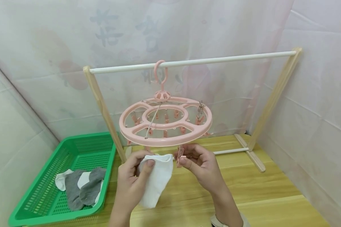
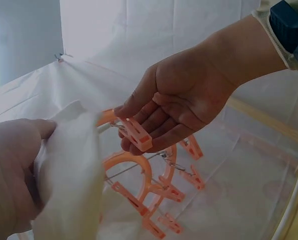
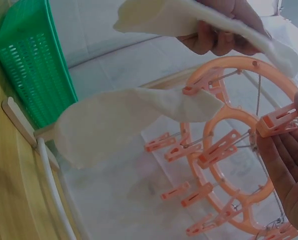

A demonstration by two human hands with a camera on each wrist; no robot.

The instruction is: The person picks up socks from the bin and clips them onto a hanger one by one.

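My left hand (image 1: pixel 130 178) grips a white sock (image 1: pixel 159 179) near its opening, thumb in front, with the rest of the sock hanging down. Beside it my right hand (image 1: pixel 204 167) pinches a pink clothespin (image 1: pixel 180 157) between thumb and fingers. That clothespin hangs from the front of a pink oval clip hanger (image 1: pixel 164 141). In the right wrist view, a second white sock (image 3: pixel 108 127) dangles from another clip on the hanger; the head view mostly hides it behind the held sock.
The hanger's hook (image 1: pixel 160 71) loops over the white rod (image 1: pixel 230 59) of a wooden-legged rack. At the left, a green basket (image 1: pixel 59 219) contains grey and white socks (image 1: pixel 76 189). Several more pink clips (image 3: pixel 221 149) hang from the hanger. Fabric walls enclose the wooden table (image 1: pixel 253 195).
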